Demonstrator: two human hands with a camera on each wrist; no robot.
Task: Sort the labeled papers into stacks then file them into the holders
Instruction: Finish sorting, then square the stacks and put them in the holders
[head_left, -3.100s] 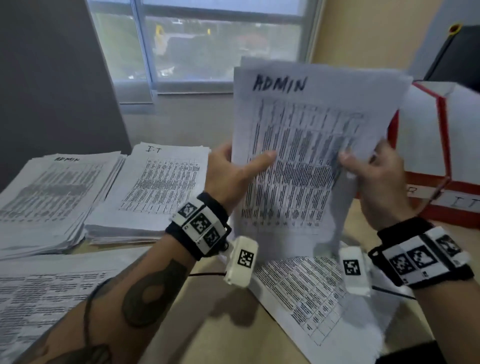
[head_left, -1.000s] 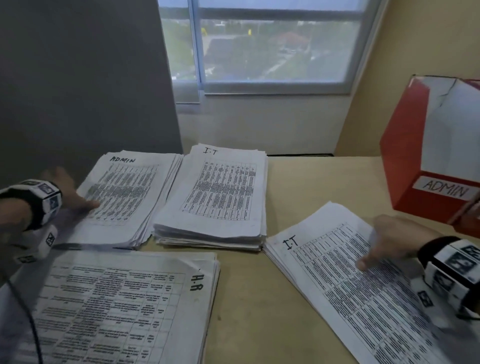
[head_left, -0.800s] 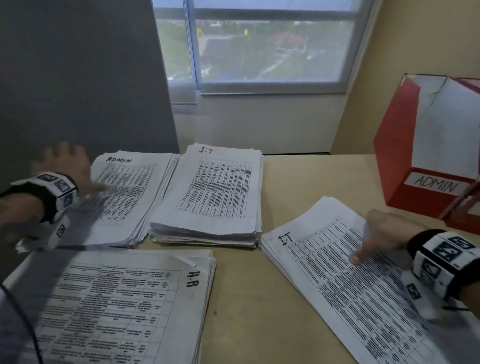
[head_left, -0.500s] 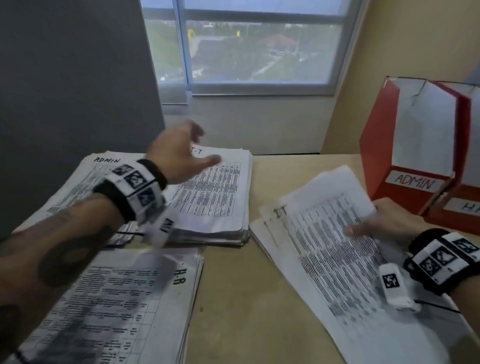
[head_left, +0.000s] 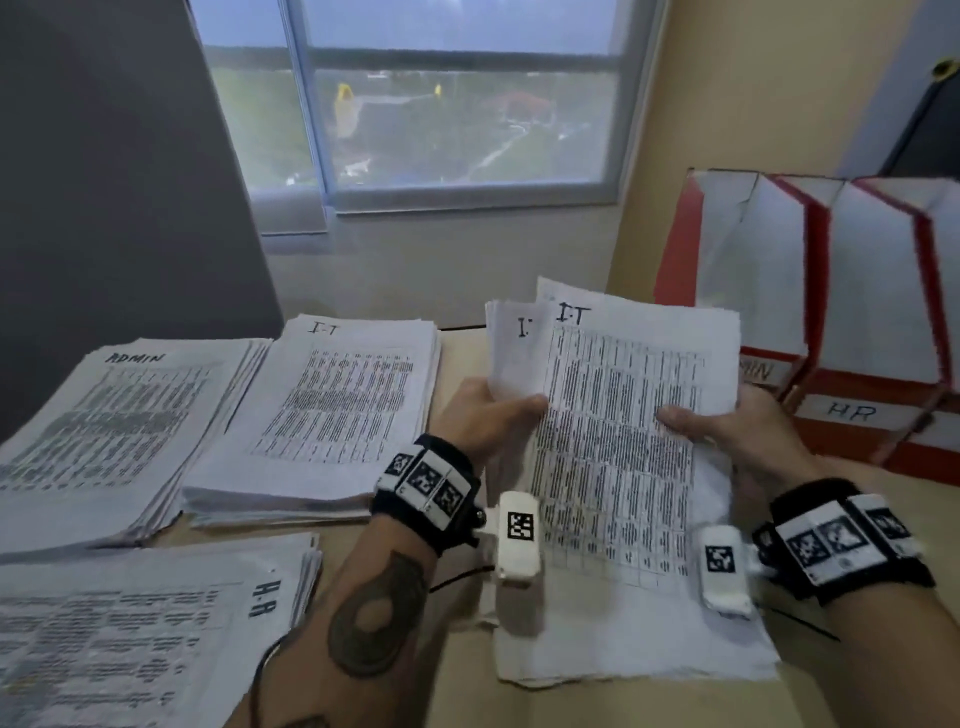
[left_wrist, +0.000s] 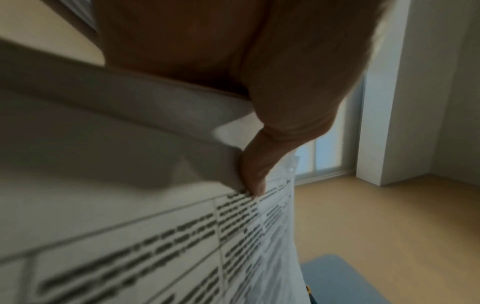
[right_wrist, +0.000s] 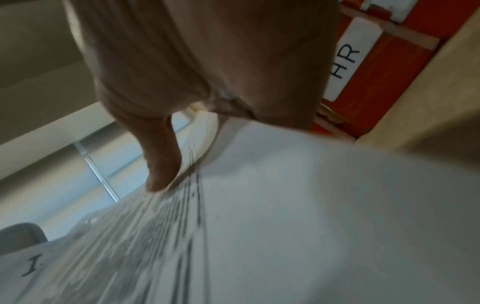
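Both hands hold up printed sheets marked I-T (head_left: 618, 415) over the unsorted pile (head_left: 634, 644). My left hand (head_left: 485, 415) pinches the left edge, its thumb lying on a second I-T sheet (head_left: 511, 353) fanned out behind. My right hand (head_left: 727, 423) grips the right edge, thumb on the print. The left wrist view shows the thumb (left_wrist: 255, 174) pressed on the paper (left_wrist: 155, 236); the right wrist view shows the thumb (right_wrist: 161, 164) on the sheet (right_wrist: 285, 226). Sorted stacks lie at the left: ADMIN (head_left: 104, 431), I-T (head_left: 322, 415), H-R (head_left: 135, 639).
Red and white file holders (head_left: 810, 322) stand at the right against the wall, labelled ADMIN (head_left: 756, 371) and HR (head_left: 852, 413); the HR label (right_wrist: 348, 61) also shows behind my right hand. A grey partition (head_left: 114, 208) rises at the left, a window (head_left: 447, 104) behind.
My left hand left the ADMIN stack and swung right to take the left edge of the I-T sheets. My right hand lifted those sheets off the unsorted pile.
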